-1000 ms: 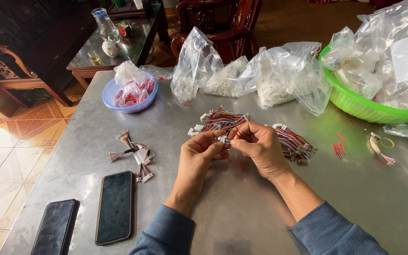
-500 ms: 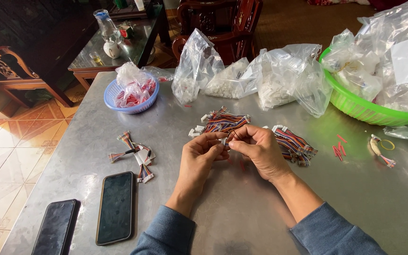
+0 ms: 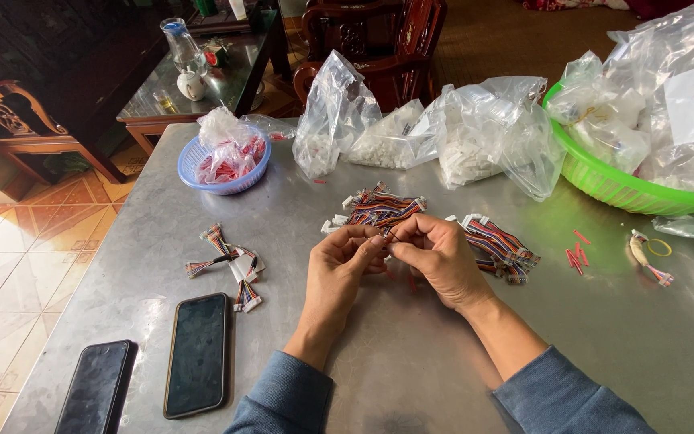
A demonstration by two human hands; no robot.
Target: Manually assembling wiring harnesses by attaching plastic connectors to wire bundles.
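My left hand (image 3: 345, 259) and my right hand (image 3: 437, 255) meet at the middle of a grey metal table (image 3: 411, 354), fingertips pinched together on a small multicoloured wire harness (image 3: 385, 236); most of it is hidden by my fingers. Just beyond my hands lies a pile of striped wire harnesses with white connectors (image 3: 379, 210). A second pile of the same (image 3: 501, 244) sits right of my right hand. A few harnesses (image 3: 230, 265) lie spread out to the left.
Two dark phones (image 3: 197, 352) (image 3: 96, 389) lie at the near left. A blue basket with red parts (image 3: 225, 161), clear bags of white parts (image 3: 411, 133) and a green basket of bags (image 3: 628, 189) line the far side. Red bits (image 3: 578, 257) lie at right.
My hands have stayed in place, with only small finger movements on the harness. Nothing else on the table has moved.
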